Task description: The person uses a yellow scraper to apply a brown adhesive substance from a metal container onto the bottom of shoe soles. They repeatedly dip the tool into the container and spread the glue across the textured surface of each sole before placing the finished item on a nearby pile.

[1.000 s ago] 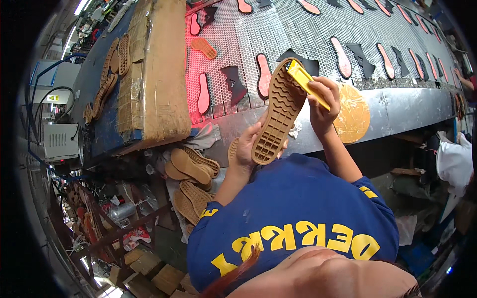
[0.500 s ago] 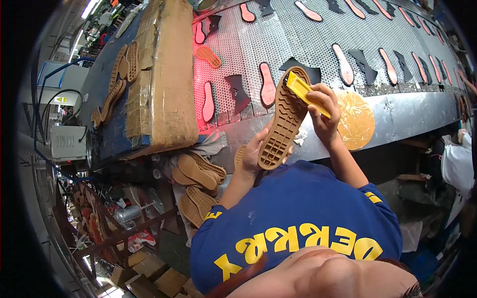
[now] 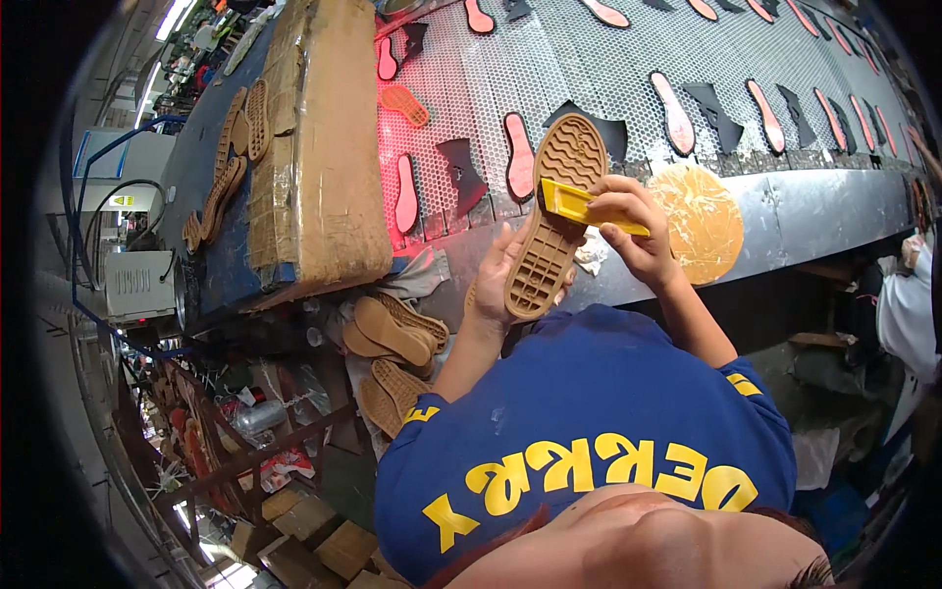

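Note:
My left hand (image 3: 498,280) grips a tan rubber shoe sole (image 3: 554,221) from below, tread side up, its toe pointing away from me over the conveyor edge. My right hand (image 3: 628,224) holds a yellow brush (image 3: 579,201) pressed across the middle of the sole. Both hands are in front of my blue shirt, just short of the perforated metal conveyor belt (image 3: 589,69).
Pink insoles (image 3: 518,155) and dark cut pieces (image 3: 461,175) lie spread over the belt. A round tan disc (image 3: 699,221) sits at the belt's near edge. A cardboard-wrapped block (image 3: 324,147) stands left. More tan soles (image 3: 392,334) are stacked below it. A person in white (image 3: 908,304) is at right.
The sole and both hands have shifted slightly left and lower in view. The brush now lies across the sole's middle rather than near its toe.

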Demonstrator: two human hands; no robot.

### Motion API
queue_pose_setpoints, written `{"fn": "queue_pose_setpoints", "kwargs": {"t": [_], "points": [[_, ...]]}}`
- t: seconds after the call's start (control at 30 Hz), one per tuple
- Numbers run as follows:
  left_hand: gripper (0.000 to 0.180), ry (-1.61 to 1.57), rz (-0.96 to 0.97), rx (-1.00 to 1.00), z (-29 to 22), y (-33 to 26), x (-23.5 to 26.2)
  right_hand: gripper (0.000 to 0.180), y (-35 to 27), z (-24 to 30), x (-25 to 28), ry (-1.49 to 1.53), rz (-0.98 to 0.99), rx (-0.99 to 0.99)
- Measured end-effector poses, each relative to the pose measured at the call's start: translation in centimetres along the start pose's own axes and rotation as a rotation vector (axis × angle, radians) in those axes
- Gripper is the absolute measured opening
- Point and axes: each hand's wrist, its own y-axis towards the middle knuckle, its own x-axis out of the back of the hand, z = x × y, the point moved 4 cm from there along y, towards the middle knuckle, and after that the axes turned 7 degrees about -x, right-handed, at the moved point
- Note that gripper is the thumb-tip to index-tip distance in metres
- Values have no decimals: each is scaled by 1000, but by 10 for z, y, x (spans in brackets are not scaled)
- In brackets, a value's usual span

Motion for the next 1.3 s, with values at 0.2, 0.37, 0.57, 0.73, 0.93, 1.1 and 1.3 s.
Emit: {"fn": "queue_pose_setpoints", "kwargs": {"t": [0.2,0.37,0.57,0.73,0.93,1.1,1.3], "points": [[68,33,-38,-64,0,7,4,22,-10,9,-4,-44,15,18],[65,-4,-175,-206,1,15,11,21,-22,20,-16,-17,75,23],[64,-5,-340,-281,3,22,22,24,-30,24,-22,-103,121,85],[65,-91,-95,-211,4,23,30,27,-32,26,-18,-91,226,111],[65,-126,-88,-196,6,21,30,29,-28,28,-13,-83,325,135],[66,-126,-156,-182,7,20,24,29,-25,22,-8,2,419,94],[60,-109,-347,-130,7,14,18,22,-12,20,-6,225,528,-25]]}}
